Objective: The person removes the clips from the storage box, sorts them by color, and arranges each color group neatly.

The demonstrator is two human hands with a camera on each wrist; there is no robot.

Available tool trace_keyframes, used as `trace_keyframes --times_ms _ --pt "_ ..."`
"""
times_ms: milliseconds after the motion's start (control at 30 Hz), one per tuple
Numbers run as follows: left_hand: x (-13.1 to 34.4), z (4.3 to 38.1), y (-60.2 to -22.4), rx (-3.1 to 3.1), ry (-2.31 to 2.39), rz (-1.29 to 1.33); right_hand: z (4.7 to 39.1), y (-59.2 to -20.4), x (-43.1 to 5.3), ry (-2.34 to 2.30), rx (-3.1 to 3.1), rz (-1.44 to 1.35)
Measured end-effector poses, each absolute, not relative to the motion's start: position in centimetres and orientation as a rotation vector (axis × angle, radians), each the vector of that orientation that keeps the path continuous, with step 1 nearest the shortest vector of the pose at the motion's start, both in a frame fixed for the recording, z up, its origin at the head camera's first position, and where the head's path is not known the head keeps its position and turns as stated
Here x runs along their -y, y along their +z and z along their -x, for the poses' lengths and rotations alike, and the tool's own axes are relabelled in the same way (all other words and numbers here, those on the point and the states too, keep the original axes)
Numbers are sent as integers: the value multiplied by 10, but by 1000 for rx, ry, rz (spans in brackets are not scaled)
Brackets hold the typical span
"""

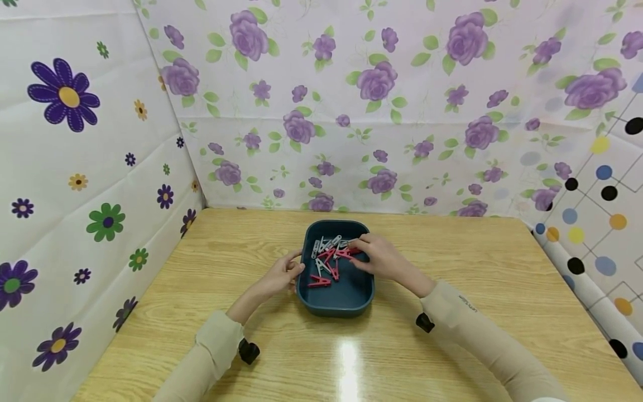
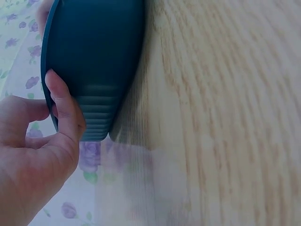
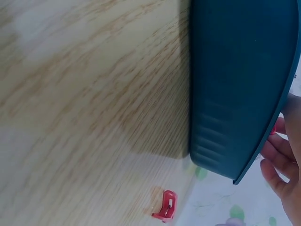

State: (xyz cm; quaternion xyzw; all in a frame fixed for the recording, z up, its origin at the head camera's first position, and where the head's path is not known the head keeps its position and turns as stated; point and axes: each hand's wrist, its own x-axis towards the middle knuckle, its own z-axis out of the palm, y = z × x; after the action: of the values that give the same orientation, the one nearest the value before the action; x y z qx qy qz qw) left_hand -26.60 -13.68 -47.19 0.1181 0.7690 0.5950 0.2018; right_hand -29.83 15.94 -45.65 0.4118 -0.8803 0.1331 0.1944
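A dark teal plastic bin (image 1: 337, 309) stands on the table with several red and grey clothespins inside, mostly toward its far half. My left hand (image 1: 280, 276) grips the bin's left rim; in the left wrist view its fingers (image 2: 66, 106) curl at the rim and outer wall. My right hand (image 1: 380, 257) reaches over the right rim, thumb and fingers around a red clothespin (image 1: 354, 251). Only a speck of that red shows by the fingers in the right wrist view, where the bin wall hides the rest. Closer to the near side lies another red clothespin (image 1: 319, 281).
A red clip-like piece (image 3: 165, 206) lies on the wooden table (image 1: 241, 234), outside the bin, in the right wrist view. Flowered sheets (image 1: 321, 111) hang behind the table and along the left; a dotted one (image 1: 603, 223) hangs at the right.
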Motion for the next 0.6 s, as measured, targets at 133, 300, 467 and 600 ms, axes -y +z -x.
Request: trace_keyframes --times_ms 133,300,467,600 --pt "138 266 -473 -2144 1660 -337 298 -456 -162 394 2454 -1154" --pt "138 267 -473 -2149 1657 -341 298 -455 -164 394 2426 -1159" --pt "137 266 -473 -2159 1651 -336 297 -456 -165 386 2387 -1165" --pt "136 266 -473 -2159 1653 -325 298 -458 -167 387 2367 -1162"
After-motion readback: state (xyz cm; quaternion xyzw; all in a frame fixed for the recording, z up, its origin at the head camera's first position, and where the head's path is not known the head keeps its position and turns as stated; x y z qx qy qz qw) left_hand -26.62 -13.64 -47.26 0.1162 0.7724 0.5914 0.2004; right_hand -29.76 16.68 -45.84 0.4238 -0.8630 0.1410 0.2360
